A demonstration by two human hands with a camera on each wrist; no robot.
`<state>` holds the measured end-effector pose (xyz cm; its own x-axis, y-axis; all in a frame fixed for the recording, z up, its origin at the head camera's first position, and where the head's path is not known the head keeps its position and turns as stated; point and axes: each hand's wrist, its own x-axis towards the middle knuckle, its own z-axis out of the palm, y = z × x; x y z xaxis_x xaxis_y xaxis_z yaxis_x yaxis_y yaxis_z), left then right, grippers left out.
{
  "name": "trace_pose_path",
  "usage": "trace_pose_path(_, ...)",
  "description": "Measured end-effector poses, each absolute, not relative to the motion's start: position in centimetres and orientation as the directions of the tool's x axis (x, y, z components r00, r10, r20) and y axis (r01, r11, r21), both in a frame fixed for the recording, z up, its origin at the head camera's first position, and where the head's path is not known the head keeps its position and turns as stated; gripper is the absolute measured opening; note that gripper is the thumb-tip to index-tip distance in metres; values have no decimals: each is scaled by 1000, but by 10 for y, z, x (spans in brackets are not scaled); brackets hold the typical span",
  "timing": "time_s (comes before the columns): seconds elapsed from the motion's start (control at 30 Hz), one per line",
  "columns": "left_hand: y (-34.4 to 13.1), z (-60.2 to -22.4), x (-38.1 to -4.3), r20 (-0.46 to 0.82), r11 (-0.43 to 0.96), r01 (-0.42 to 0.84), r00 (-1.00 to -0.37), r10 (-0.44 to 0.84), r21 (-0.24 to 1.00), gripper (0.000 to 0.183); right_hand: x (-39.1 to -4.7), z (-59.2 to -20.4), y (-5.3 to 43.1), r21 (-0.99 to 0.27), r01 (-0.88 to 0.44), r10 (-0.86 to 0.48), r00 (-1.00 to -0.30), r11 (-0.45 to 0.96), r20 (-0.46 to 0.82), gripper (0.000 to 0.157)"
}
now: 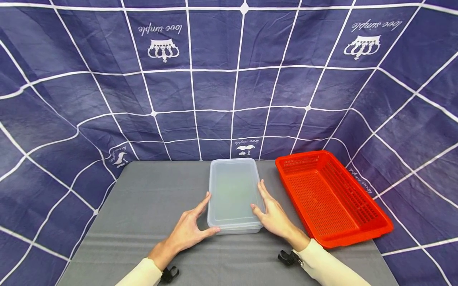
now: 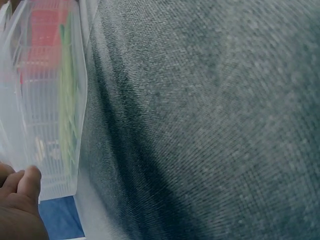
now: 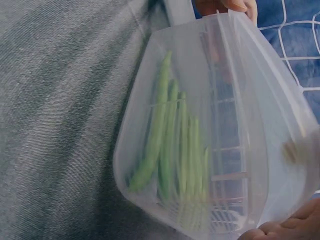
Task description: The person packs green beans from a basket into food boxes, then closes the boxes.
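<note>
A clear plastic food container (image 1: 234, 190) with a translucent lid (image 3: 287, 125) on top stands on the grey cloth, its long side running away from me. Through its wall several green bean pods (image 3: 167, 125) show, lying lengthwise on the bottom. My left hand (image 1: 187, 228) holds the near left corner, thumb at the front rim and fingers along the left side. On the opposite side my right hand (image 1: 273, 216) grips the edge, with its thumb over the lid and its fingers against the side wall. Parts of both hands' fingers are hidden behind the container's edges.
A red perforated plastic basket (image 1: 322, 202) stands to the right of the container, close to my right forearm. Grey cloth (image 1: 154, 190) covers the table. Blue curtains (image 1: 214, 91) with white grid lines enclose the back and both sides.
</note>
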<state>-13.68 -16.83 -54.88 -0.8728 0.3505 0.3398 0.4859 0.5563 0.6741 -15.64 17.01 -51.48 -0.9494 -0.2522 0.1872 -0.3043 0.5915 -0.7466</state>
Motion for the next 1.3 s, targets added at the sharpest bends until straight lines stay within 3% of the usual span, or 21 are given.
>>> trace_pose_path(0.3,-168,-555,-138,317,370,467,-860,399,803,115,-156,-519,170,-740,-265,-285,-953,618,103,83)
trace_pose_path(0.63,-167,-553,-137,280,359,439,-865,416,824,115,-150,-517,170,-632,-355,-292,-934,689,206,66)
trace_pose_path(0.87,-166,-553,-136,289,368,448,-864,413,815,112,-142,-513,169,-568,-389,-315,-921,725,228,67)
trace_pose_path(1.07,-167,-545,-138,315,431,481,-860,402,763,106,-144,-502,168,-525,-391,-336,-920,756,201,67)
trace_pose_path(1.3,-164,-530,-148,280,647,445,-895,348,619,84,-150,-485,164,-475,-347,-316,-937,809,148,63)
